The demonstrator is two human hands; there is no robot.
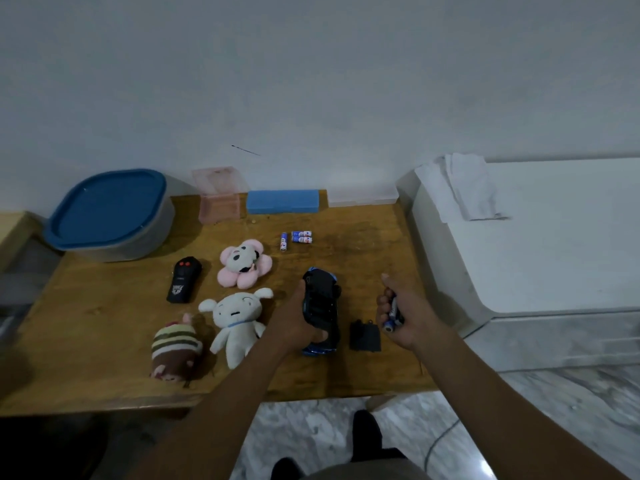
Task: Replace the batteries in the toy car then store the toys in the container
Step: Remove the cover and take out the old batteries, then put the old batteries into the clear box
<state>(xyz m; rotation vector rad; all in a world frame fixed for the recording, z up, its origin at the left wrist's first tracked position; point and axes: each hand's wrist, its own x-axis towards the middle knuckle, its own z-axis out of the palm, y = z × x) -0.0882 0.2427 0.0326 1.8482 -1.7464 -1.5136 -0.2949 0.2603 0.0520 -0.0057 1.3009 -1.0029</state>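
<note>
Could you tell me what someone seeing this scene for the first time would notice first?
Most likely the two hands at centre: the left hand grips an upside-down blue toy car, while the right hand clutches batteries beside a black cover lying on the wooden table. Next come the three plush toys left of the car, and the big blue-lidded container at the far left corner.

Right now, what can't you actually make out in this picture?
- Head view: how many batteries the right hand holds; its fingers cover them.
- Whether the toy car's battery bay is empty; too dark, and the left hand wraps it.
- What the container holds; its blue lid hides that.
- Print on the loose batteries; too small.
</note>
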